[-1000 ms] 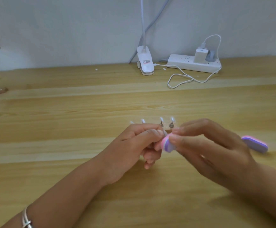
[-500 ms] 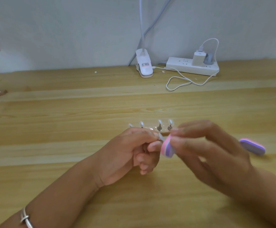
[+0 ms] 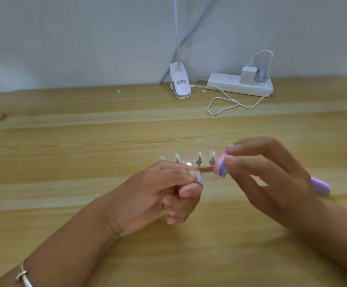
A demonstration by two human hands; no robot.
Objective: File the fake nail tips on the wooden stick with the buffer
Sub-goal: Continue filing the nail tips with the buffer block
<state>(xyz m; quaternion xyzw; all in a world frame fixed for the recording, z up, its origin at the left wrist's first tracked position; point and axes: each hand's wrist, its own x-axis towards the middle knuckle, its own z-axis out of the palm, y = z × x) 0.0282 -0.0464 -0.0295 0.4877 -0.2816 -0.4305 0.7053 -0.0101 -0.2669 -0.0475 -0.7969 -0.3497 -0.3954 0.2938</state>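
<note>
Your left hand (image 3: 158,195) curls around the wooden stick (image 3: 206,168), with a pale nail tip (image 3: 199,176) showing at your fingertips. Your right hand (image 3: 272,183) pinches the buffer (image 3: 220,167), which has slid rightward off the tip to the stick's end; that stroke looks finished.

Head camera, single view
Faces forward and down from close above the wooden table (image 3: 64,141), toward the rear wall (image 3: 85,38).
</note>
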